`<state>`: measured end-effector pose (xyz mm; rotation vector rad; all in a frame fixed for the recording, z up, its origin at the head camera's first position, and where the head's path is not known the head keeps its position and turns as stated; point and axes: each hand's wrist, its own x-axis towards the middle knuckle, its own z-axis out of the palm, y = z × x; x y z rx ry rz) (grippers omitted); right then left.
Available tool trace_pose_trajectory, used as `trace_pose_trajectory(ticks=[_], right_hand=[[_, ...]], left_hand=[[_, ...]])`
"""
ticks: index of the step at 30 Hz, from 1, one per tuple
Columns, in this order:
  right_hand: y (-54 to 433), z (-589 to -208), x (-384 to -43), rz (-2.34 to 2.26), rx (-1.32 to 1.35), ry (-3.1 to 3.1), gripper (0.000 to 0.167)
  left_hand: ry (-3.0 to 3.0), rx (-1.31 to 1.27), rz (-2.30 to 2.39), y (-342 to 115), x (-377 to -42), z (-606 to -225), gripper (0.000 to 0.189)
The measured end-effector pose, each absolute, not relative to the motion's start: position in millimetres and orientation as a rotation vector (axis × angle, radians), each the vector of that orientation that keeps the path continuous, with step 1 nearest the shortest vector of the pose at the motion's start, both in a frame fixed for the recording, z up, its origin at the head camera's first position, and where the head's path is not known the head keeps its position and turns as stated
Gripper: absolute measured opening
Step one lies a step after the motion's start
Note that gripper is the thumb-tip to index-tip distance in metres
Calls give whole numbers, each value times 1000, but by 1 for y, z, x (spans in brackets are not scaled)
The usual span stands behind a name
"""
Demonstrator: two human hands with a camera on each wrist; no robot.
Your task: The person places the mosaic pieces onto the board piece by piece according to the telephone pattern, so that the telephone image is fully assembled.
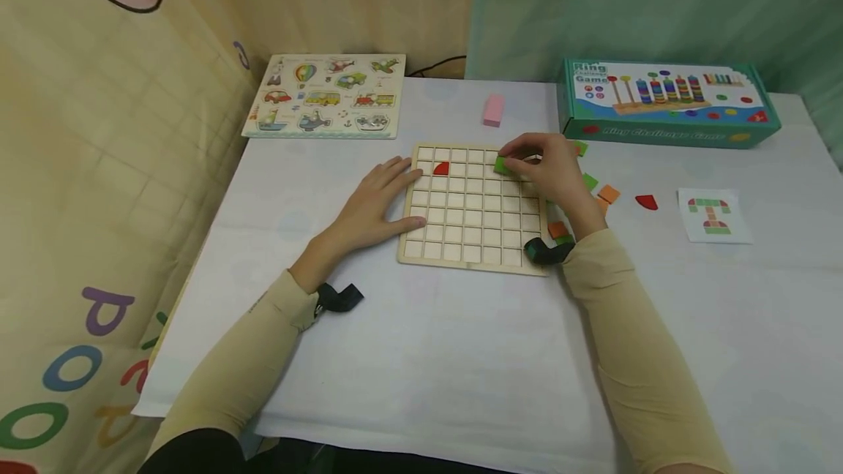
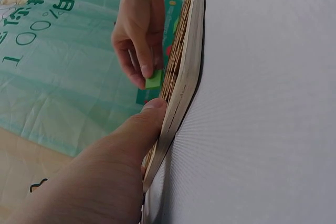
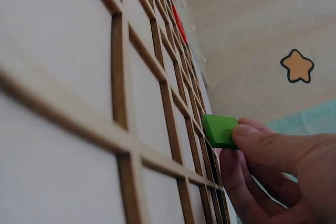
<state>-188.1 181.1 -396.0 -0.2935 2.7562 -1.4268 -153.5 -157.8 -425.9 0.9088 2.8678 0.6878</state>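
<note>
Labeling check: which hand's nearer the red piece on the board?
Left. The left hand touches the left edge of the board, just left of the red piece; the right hand is several cells to its right, pinching a green block.

Green box (image 1: 665, 108): "Ring Challenge Game", top and front face. Green curtain (image 2: 79, 93): "100%的", with further Chinese characters. Yellow curtain (image 1: 132, 225): coloured letters, including blue "O", green "O".

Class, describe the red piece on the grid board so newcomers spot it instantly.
On the white table, find the wooden grid board. In the head view, the red piece lies near the board's upper-left corner, beside the left hand. Its red colour and curved edge distinguish it from the surrounding white squares.
</note>
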Motion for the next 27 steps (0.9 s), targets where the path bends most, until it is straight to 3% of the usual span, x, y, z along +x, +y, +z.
trace_pose_trajectory(ticks=[19, 27], right_hand=[[168, -398, -183, -1287, -342, 2806, 15], [187, -386, -185, -1297, -310, 2758, 23]], left_hand=[[2872, 912, 680, -157, -153, -426, 87], [2872, 910, 682, -158, -153, -426, 87]])
